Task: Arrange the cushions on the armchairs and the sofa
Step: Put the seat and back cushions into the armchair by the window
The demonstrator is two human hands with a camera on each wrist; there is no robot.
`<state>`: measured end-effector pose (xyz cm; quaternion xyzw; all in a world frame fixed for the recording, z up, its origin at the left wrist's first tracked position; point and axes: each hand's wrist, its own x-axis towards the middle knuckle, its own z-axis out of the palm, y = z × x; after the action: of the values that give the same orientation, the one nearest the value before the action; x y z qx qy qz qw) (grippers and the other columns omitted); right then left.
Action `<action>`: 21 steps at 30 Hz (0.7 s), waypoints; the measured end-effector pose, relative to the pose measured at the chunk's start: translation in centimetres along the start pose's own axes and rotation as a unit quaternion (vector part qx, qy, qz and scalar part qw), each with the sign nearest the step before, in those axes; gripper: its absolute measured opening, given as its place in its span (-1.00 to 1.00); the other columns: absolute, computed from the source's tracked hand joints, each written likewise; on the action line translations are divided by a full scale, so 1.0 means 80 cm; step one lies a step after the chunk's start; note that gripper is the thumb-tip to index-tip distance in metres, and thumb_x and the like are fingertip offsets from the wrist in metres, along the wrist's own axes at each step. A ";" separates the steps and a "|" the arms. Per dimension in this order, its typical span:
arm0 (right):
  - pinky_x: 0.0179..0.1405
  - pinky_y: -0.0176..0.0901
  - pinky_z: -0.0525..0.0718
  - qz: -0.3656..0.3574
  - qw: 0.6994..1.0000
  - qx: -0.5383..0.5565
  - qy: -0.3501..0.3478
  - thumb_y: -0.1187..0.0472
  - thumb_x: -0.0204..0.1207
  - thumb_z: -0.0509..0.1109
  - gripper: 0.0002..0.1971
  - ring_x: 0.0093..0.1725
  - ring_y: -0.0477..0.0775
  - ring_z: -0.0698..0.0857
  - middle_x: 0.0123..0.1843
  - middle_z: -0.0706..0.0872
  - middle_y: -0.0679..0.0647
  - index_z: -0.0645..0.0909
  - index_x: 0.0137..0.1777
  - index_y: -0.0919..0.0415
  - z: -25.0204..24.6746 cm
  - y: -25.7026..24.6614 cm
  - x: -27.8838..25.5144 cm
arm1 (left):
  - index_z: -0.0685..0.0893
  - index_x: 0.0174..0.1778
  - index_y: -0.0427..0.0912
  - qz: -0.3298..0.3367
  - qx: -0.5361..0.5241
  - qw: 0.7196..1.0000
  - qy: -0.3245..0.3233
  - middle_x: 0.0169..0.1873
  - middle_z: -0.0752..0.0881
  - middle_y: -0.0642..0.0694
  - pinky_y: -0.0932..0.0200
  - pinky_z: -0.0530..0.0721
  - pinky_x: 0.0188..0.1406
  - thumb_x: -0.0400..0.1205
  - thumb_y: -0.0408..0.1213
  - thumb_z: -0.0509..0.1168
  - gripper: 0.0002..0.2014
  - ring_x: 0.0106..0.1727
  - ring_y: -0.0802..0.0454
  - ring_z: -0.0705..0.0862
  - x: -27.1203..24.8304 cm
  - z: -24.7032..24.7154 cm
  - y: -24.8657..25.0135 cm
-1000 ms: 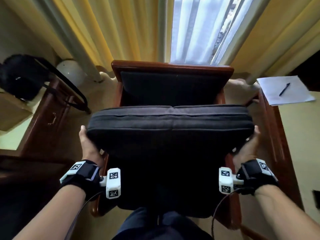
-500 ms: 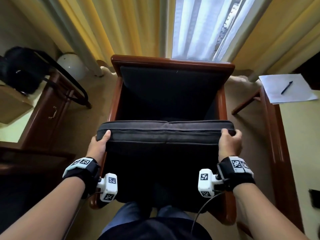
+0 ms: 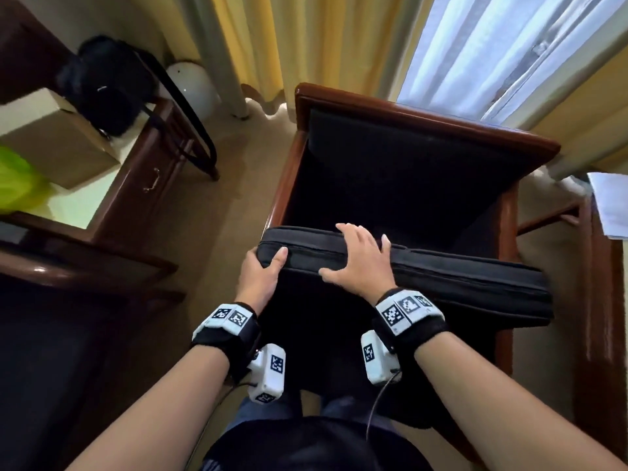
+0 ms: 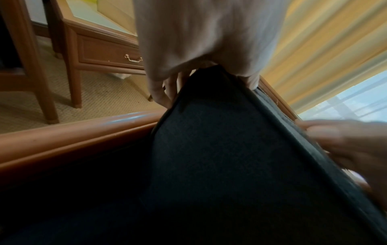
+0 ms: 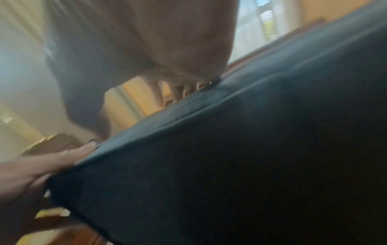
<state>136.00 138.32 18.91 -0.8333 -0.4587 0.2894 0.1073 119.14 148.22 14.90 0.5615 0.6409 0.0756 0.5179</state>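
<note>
Left hand (image 3: 261, 274) grips the cushion (image 3: 441, 277) corner inside the armchair (image 3: 421, 117); right hand (image 3: 360, 263), seemingly flat, presses its edge.

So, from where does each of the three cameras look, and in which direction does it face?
Head: sits on the person's head, faces forward and down at the armchair; both forearms, left hand and right hand on the cushion show.
Left wrist: looks along the left hand gripping the cushion's corner; the right hand's fingers enter at the right edge.
Right wrist: blurred, looks along the right hand over the cushion's edge.
All three views share the cushion.
</note>
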 end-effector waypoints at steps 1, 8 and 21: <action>0.70 0.28 -0.17 -0.028 0.997 -0.062 -0.036 -0.28 0.34 0.50 0.04 0.75 0.10 0.08 0.73 0.23 0.07 0.08 0.72 0.05 0.007 -0.016 0.006 | 0.44 0.51 -0.23 0.004 0.003 1.000 -0.005 0.36 0.62 -0.18 -0.03 0.55 0.36 0.65 0.10 0.36 -0.37 0.33 -0.16 0.62 0.003 -0.002 -0.004; 0.55 0.37 0.25 -0.032 0.959 -0.280 -0.024 -0.28 0.13 0.65 0.26 0.46 0.27 0.42 0.50 0.39 0.19 -0.01 0.68 0.16 0.052 -0.061 0.035 | 0.39 0.60 -0.13 0.034 -0.003 0.994 -0.100 0.49 0.53 -0.16 -0.16 0.50 0.53 0.58 0.22 0.35 -0.25 0.48 -0.10 0.54 0.025 -0.027 -0.038; -0.14 0.00 0.49 -0.040 0.982 -0.168 0.074 0.27 -0.06 0.54 -0.49 -0.32 0.14 0.61 -0.29 0.65 0.01 0.54 -0.03 0.21 0.052 -0.045 0.001 | 0.22 0.72 0.07 0.126 0.085 0.945 -0.291 0.61 0.30 0.00 0.07 0.36 0.61 0.03 0.42 0.53 0.30 0.59 0.06 0.38 0.038 -0.086 -0.036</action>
<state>131.03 140.01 17.11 -0.8395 -0.5244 0.1416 0.0111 112.66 152.96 14.29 0.6771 0.3905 -0.0818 0.6183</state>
